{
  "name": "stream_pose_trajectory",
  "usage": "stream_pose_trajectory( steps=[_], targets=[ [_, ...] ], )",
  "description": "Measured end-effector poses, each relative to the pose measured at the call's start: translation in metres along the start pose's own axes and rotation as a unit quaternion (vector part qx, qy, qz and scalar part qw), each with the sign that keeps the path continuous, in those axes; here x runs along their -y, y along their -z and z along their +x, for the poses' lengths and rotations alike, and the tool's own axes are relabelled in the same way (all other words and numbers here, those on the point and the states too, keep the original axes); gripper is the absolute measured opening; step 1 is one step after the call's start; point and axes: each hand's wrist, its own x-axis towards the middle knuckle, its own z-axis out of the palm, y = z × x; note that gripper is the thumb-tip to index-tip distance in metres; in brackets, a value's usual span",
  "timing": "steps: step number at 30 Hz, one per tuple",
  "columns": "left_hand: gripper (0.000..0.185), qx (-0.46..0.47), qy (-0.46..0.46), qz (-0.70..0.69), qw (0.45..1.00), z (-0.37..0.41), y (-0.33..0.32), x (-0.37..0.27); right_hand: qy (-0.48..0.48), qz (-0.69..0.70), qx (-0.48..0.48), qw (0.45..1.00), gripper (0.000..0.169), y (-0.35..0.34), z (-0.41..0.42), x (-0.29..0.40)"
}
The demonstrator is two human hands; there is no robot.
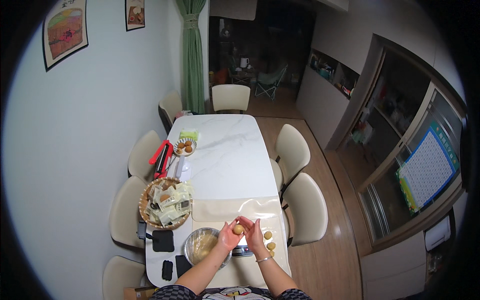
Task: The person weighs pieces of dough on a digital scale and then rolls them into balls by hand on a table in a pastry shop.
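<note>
A round ball of dough (238,229) rests between my two hands, above a digital kitchen scale (242,251) that they partly cover. My left hand (228,237) has its palm turned up against the ball's left side. On the other side, my right hand (253,233) is cupped close to the ball, a bracelet at its wrist; whether it touches the ball is unclear. A metal bowl with plastic wrap and dough (202,245) stands left of the scale, partly behind my left forearm. Several dough balls (270,246) lie on the cream mat at the right.
A wicker basket of small packets (141,206) stands at the left, with a red bag sealer (163,159) beyond it. Farther back is a plate of brown balls (192,143). A black stand (163,241) and a small black case (167,270) lie near the left edge. Chairs flank the table.
</note>
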Motion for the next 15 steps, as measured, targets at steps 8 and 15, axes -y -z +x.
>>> stream_pose_trajectory(
  steps=[8,15],
  targets=[
    [0.053,-0.04,-0.056,-0.002,0.998,0.017,-0.007,-0.008,-0.076,0.18,-0.193,0.962,0.067,0.041,0.009,-0.002],
    [0.05,-0.003,-0.101,0.181,0.978,0.026,-0.022,-0.012,-0.186,0.281,-0.124,0.933,0.068,0.045,0.025,-0.029]
  ],
)
